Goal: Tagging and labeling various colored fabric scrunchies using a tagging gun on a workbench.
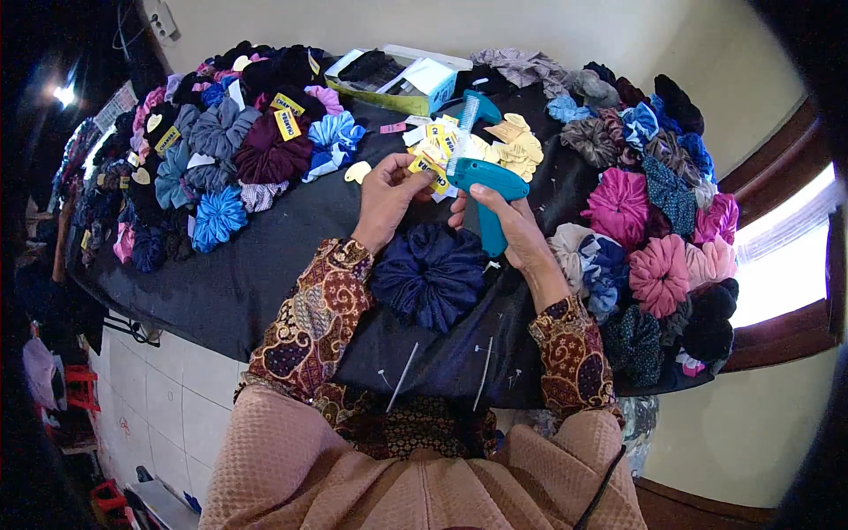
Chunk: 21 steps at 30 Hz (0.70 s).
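Note:
My right hand [510, 228] grips a teal tagging gun [487, 179] by its handle, and a clip of white plastic fasteners [462, 132] sticks up from its top. Between thumb and fingers, my left hand [391, 195] pinches a yellow paper tag [429, 173] close to the gun's nose. Whether the needle passes through the tag is too small to tell. A navy blue scrunchie [429, 275] lies on the black tablecloth [298, 245] just below both hands. Beyond them is a heap of yellow printed tags [440, 138] beside cream-coloured tags [520, 152].
Scrunchies, several of them tagged, are piled at left [218, 132]; more scrunchies [619, 205] lie at right. Behind the tags are a second teal tagging gun [487, 109] and an open cardboard box [437, 83]. Loose fastener strips [402, 377] rest near the table's front edge.

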Each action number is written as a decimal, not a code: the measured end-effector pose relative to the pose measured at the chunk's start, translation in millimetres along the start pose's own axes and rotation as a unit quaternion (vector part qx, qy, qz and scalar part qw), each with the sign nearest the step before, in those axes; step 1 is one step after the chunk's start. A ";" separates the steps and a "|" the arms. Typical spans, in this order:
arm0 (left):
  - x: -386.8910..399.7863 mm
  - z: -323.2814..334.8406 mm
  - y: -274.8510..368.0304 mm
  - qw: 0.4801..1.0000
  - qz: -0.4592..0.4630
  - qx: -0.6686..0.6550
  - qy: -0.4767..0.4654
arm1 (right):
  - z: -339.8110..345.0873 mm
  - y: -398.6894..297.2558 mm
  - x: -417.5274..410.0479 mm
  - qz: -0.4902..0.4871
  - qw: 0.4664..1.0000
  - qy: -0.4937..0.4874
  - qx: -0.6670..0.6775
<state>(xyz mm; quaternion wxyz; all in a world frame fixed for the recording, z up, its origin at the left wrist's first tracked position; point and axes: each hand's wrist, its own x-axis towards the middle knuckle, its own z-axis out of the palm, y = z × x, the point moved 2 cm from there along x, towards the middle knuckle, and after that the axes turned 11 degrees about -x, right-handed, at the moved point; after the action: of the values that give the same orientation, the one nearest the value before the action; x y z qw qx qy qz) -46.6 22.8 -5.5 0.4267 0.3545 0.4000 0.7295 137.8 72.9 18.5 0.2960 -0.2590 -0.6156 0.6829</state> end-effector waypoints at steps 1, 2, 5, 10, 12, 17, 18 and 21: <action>-0.3 0.3 -0.4 1.000 -0.001 0.000 0.000 | -0.8 0.7 0.9 0.004 1.000 0.006 0.000; -0.5 0.6 -0.6 1.000 0.005 0.014 -0.003 | -1.4 1.2 1.2 0.009 1.000 0.012 -0.001; -1.3 3.0 -0.4 1.000 0.017 0.017 -0.001 | -1.7 2.8 2.0 0.015 1.000 0.024 0.001; -1.3 2.4 -1.9 1.000 0.020 0.024 -0.004 | -2.1 1.5 1.2 0.009 1.000 0.029 0.006; -2.4 2.9 -1.3 0.998 0.031 0.048 -0.015 | -1.8 1.1 0.8 0.013 0.999 0.030 0.009; -3.4 2.4 -3.7 0.996 0.046 0.075 -0.016 | -1.6 2.0 0.9 0.018 0.999 0.033 0.009; -3.6 3.1 -3.5 0.994 0.052 0.091 -0.014 | -2.0 2.2 1.0 0.018 0.999 0.034 0.009; -3.7 4.4 -3.5 0.992 0.053 0.116 -0.007 | -2.5 3.2 1.6 0.019 0.999 0.030 0.003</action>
<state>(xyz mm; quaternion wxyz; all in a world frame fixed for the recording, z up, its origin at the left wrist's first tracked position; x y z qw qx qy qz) -40.3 21.8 -7.3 0.3466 0.4274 0.4595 0.6972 138.1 75.6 15.1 0.3017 -0.2903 -0.5993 0.6823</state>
